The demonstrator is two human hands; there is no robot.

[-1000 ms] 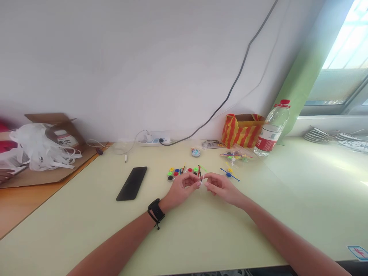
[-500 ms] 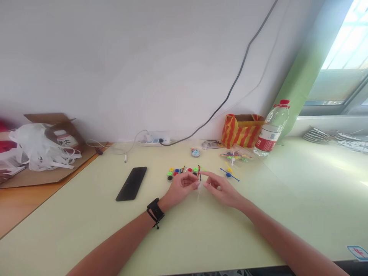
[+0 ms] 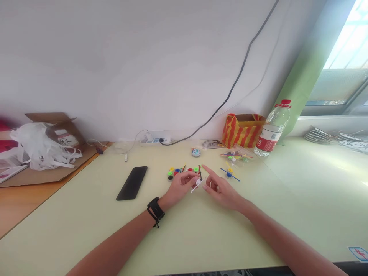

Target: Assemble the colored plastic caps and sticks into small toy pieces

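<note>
Between thumb and fingers, my left hand (image 3: 181, 186) pinches a small white spinner (image 3: 198, 183) with an arrow-shaped bar that slants down to the left. My right hand (image 3: 220, 188) is just to its right, index finger stretched out near the tip of the bar and the other fingers curled, holding nothing that I can make out. Behind my left hand lie several small round coloured pieces (image 3: 171, 169) and thin coloured arrows, partly hidden by the fingers. A blue arrow spinner (image 3: 229, 175) lies beyond my right hand, beside a yellow one (image 3: 230, 169).
A black phone (image 3: 132, 183) lies to the left. At the back stand a striped bag (image 3: 242, 131) and a water bottle (image 3: 271, 130), with a clear bag of coloured parts (image 3: 236, 156) before them. A power strip (image 3: 155, 138) sits by the wall; a cardboard box (image 3: 54, 172) is far left.
The white spinner's bar, blurred and nearly upright before, now shows clearly at a slant. My right index finger has lifted and points more upward. At the far left, another person's hand has left view.
</note>
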